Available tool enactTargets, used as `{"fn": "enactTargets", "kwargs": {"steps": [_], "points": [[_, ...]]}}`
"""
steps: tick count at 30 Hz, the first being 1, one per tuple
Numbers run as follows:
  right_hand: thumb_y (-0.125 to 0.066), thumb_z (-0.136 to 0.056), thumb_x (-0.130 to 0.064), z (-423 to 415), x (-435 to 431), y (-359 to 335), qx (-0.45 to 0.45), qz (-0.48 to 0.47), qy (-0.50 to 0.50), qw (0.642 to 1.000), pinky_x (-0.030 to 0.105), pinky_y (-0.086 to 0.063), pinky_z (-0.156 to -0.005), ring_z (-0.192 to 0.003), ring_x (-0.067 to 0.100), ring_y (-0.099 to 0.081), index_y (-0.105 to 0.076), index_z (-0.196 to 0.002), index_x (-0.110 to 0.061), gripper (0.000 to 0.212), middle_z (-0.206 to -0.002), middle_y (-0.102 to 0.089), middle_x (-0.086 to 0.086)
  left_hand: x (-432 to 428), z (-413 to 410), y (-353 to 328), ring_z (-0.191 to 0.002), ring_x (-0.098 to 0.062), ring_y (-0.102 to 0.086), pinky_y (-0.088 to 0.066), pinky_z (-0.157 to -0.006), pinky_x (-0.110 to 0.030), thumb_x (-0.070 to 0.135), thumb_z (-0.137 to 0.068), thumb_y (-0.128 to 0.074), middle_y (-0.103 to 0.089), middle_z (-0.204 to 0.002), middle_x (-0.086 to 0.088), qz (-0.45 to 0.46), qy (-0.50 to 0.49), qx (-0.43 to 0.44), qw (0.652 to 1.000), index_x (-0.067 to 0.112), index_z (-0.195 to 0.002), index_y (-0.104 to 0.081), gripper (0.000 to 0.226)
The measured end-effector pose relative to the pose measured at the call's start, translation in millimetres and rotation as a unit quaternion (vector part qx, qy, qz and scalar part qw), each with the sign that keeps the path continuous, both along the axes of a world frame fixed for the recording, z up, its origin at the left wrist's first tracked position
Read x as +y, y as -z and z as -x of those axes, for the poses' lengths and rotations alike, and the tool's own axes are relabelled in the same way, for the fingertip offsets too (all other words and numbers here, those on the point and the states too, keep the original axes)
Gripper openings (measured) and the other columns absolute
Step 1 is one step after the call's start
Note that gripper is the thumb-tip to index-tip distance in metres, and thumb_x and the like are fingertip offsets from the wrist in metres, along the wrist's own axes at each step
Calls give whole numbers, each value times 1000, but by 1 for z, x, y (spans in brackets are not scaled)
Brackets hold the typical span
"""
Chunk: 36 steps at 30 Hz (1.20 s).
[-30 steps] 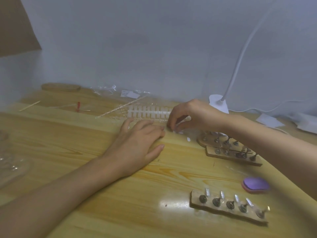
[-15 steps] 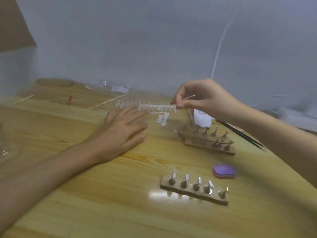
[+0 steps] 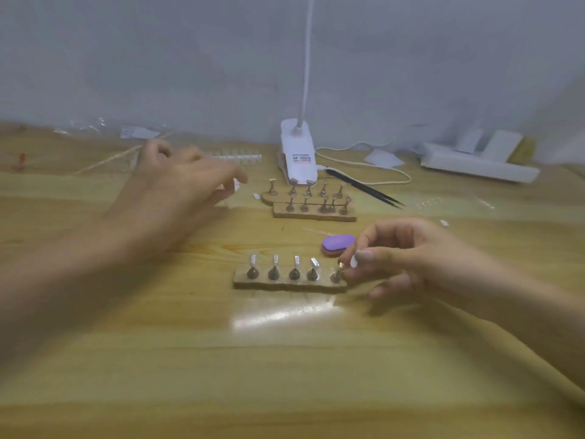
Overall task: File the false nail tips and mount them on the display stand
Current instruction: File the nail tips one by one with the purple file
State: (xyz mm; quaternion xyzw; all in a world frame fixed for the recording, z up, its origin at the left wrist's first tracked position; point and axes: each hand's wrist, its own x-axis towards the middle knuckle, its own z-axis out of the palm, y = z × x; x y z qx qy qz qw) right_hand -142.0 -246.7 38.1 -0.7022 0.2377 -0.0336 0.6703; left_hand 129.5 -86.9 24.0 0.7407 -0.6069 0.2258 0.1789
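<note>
1. The right hand [image 3: 408,258] is low over the counter [image 3: 285,359], with its thumb and forefinger clamped together on a small white nail tip [image 3: 354,263]. The other fingers curl beneath.
2. That nail tip is just beside the top of the rightmost peg [image 3: 337,274] of the near display stand [image 3: 289,282]. Blur hides whether they touch.
3. The stand's four other pegs each carry a pale tip, standing upright or slightly tilted.
4. A purple buffer block [image 3: 338,243] lies just behind the stand, close to the right hand's knuckles.
5. The left hand [image 3: 177,191] is further back and to the left, blurred, its fingers loosely extended and apart above the counter.
6. Beyond its fingertips lies a white strip of nail tips [image 3: 237,157].
7. Two more wooden peg stands [image 3: 311,204] sit side by side in the middle, with black tweezers [image 3: 367,188] to their right.
8. Behind them is a white clip lamp base [image 3: 298,153], and a white power strip [image 3: 478,160] lies far right.
</note>
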Motion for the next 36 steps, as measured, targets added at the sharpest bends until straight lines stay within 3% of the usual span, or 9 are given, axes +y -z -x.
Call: {"fn": "enactTargets", "kwargs": {"steps": [2, 5, 8, 11, 13, 16, 24, 33, 36], "points": [[-79, -68, -28, -3, 0, -4, 15, 3, -8, 1000, 28, -59, -63, -103, 26, -72, -70, -83, -12, 24, -102, -74, 15, -8, 4, -5, -93, -22, -58, -23, -86, -38, 36, -87, -70, -66, -95, 15, -19, -12, 4, 1000, 30, -105, -65, 20], [-75, -73, -24, -9, -1, -8, 34, 9, -24, 999, 26, -59, -63, -100, 21, -72, -68, -85, -10, 20, -104, -75, 13, -17, 7, -14, -100, -24, -53, -24, -88, -41, 32, -90, -67, -64, -106, 9, -29, -22, 0, 999, 33, -102, -72, 13], [-74, -74, -20, -12, -1, -8, 38, 1, -32, 999, 26, -59, -62, -95, 18, -71, -69, -82, -9, 15, -102, -75, 10, -20, 30, -17, -110, -20, -51, -22, -88, -36, 6, -94, -60, -59, -120, 12, -18, 44, 78, 996, 39, -119, -65, 41], [-74, -73, -20, -14, -1, -7, 43, 3, -39, 998, 27, -59, -64, -89, 14, -69, -69, -81, -10, 14, -95, -74, 9, -18, 70, -19, -104, -6, -57, -35, -94, -42, 37, -95, -53, -64, -102, 24, -28, 148, 201, 968, 43, -116, -56, 22], [-73, -76, -19, -16, -2, -7, 46, 2, -47, 998, 27, -59, -64, -87, 13, -68, -68, -84, -8, 14, -91, -72, 8, -16, 89, -18, -101, 4, -54, -36, -98, -42, 68, -82, -46, -65, -93, 28, -70, 171, 250, 950, 48, -115, -45, 38], [-71, -79, -16, -17, -3, -9, 50, -1, -59, 997, 27, -59, -66, -85, 15, -69, -67, -85, -7, 12, -89, -70, 9, -16, 99, -8, -105, 9, -47, -25, -98, -29, 73, -69, -55, -62, -95, 31, -85, 169, 225, 956, 53, -118, -36, 56], [-64, -92, -2, -17, 2, -10, 46, 31, -46, 997, 33, -61, -73, -82, 17, -68, -65, -81, -5, 10, -86, -68, 11, -19, 109, -3, -103, 2, -45, -16, -91, -13, 52, -75, -67, -62, -91, 34, -64, 130, 205, 968, 51, -130, -33, 65], [-68, -90, -7, -12, 7, -1, 8, 15, -5, 1000, 35, -62, -70, -82, 21, -72, -57, -86, -2, 12, -81, -71, 9, -25, 118, -9, -100, 3, -40, -20, -87, -26, 60, -75, -52, -63, -83, 27, -70, 101, 193, 973, 50, -131, -34, 60], [-71, -89, -12, -7, 1, 1, -25, 77, -7, 997, 33, -59, -61, -81, 23, -72, -60, -90, -7, 11, -91, -71, 12, -27, 119, -8, -101, 2, -41, -22, -90, -29, 50, -77, -62, -64, -81, 26, -65, 102, 205, 971, 51, -128, -33, 59]]}}
